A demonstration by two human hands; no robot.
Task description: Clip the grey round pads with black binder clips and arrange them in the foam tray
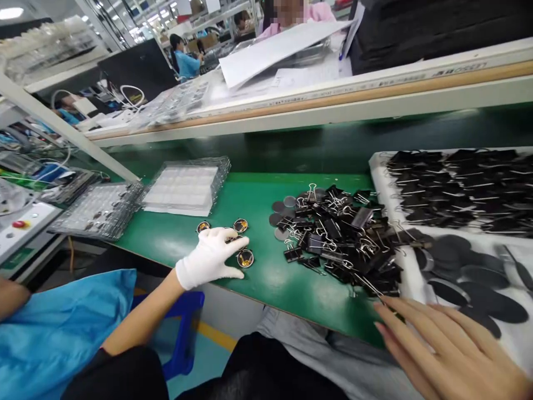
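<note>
I had my gloved left hand (214,255) spread loose over 3-plus round parts (245,258) on the green bench (254,194) — bare right hand (441,341), blurred, near the binder clips (333,233) — couldn't tell if gripping.

Green counter (287,294) below a pale shelf (333,103); near the counter, blue stool (192,309) on a grey and teal floor (208,356) with a yellow stripe (216,336); upper left, lit ceiling lamp (11,13).
</note>
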